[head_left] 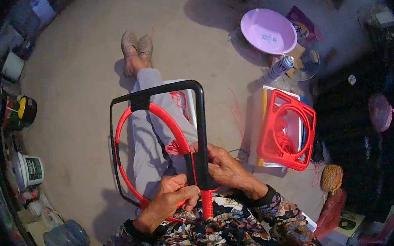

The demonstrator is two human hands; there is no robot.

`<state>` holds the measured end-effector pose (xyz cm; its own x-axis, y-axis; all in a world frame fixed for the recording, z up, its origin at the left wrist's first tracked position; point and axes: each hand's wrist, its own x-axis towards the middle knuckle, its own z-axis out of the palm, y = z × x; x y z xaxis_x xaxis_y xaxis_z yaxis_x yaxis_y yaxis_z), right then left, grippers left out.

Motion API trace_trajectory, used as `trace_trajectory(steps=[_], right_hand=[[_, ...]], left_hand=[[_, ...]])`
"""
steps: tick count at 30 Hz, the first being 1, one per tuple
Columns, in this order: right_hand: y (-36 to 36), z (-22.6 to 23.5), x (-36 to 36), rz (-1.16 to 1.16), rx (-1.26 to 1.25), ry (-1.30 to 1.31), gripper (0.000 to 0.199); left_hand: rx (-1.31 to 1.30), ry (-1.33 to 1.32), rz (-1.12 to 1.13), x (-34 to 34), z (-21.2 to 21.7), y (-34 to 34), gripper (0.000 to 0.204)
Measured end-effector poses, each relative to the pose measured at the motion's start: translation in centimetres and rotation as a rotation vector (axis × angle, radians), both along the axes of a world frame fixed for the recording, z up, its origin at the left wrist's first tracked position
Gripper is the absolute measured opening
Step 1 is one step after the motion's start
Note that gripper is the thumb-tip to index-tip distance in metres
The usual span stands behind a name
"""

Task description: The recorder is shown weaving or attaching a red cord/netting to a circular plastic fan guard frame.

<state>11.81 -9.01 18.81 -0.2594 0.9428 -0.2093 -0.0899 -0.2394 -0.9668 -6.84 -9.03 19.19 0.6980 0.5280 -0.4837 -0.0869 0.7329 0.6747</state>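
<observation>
A black, round-cornered rectangular frame (pixel 200 118) with an inner ring (pixel 161 114) stands over my lap. Glossy red cord is wound around much of the ring, and a small red bundle (pixel 175 148) hangs at its right side. My right hand (pixel 230 169) is closed on the frame's right side, with some fingertips hidden behind the black part. In front of the ring's lower right, my left hand (pixel 173 196) is curled in a pinch beside a bare black stretch. Red cord shows at its fingers. A red-wrapped section (pixel 207 204) lies just below the hands.
At right, a similar red frame (pixel 266 141) rests on a box holding red cord. Beyond it stand a spray can (pixel 280 66) and a lilac basin (pixel 267 23). Along the left are a white bucket (pixel 30 170) and a water jug (pixel 66 242). Loose red strands (pixel 236 112) lie on the floor.
</observation>
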Motion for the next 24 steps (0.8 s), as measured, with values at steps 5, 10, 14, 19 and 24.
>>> trace_trajectory(steps=[5, 10, 14, 19, 24], right_hand=[[-0.2, 0.3, 0.4, 0.058, -0.106, 0.089, 0.021], [-0.4, 0.2, 0.4, 0.081, -0.110, 0.135, 0.022], [-0.6, -0.6, 0.1, 0.019, -0.005, 0.080, 0.022], [-1.4, -0.8, 2.1, -0.195, -0.256, 0.202, 0.018], [-2.8, -0.5, 4.4, -0.342, -0.212, 0.314, 0.022]], left_hand=[[-0.001, -0.028, 0.013, -0.1, -0.1, -0.2, 0.012], [-0.036, -0.062, 0.019, -0.1, -0.1, -0.2, 0.011], [-0.084, -0.030, 0.001, -0.2, 0.2, -0.1, 0.012], [-0.075, -0.053, 0.014, 0.2, -0.4, -0.1, 0.015], [-0.060, -0.056, 0.016, 0.2, -0.6, -0.3, 0.015]])
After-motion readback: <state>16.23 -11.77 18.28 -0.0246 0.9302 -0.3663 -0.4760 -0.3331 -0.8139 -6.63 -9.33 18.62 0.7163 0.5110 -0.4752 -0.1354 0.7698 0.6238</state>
